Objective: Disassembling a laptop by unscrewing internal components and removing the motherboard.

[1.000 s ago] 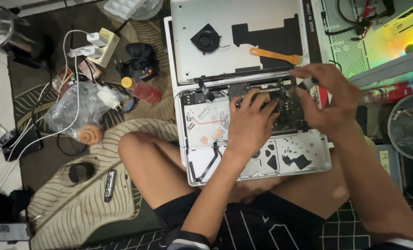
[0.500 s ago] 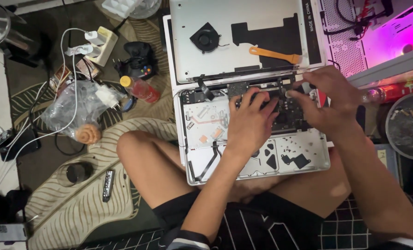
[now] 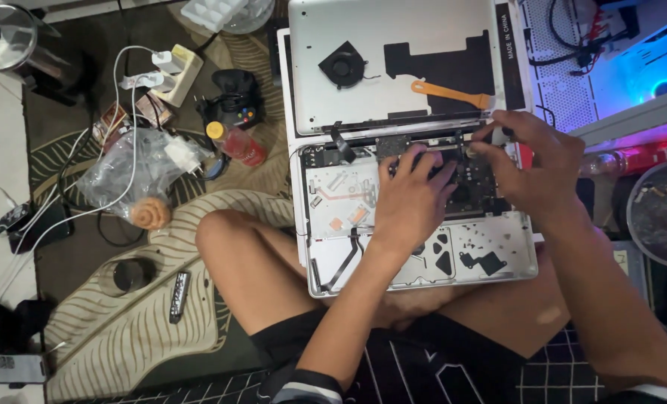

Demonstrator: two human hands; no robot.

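An opened silver laptop (image 3: 490, 258) lies bottom-up across my crossed legs, its dark logic board (image 3: 475, 187) exposed. My left hand (image 3: 414, 198) rests on the board, fingertips pressing at its upper middle. My right hand (image 3: 532, 161) hovers over the board's upper right corner with fingers curled; a red-handled tool (image 3: 526, 155) shows under its palm. The removed bottom cover (image 3: 393, 75) lies just beyond the laptop, with a black fan (image 3: 342, 66) and an orange pry tool (image 3: 453, 94) on it.
On the patterned rug to the left lie a power strip (image 3: 170, 71), a black game controller (image 3: 234, 97), a red bottle (image 3: 236, 144), a plastic bag (image 3: 128, 176) and cables. A lit computer case (image 3: 618, 67) and a glass bowl (image 3: 662, 213) stand at the right.
My right hand has shifted slightly left and up over the board's corner. My left hand stays on the board. The case light went from green to pink to blue.
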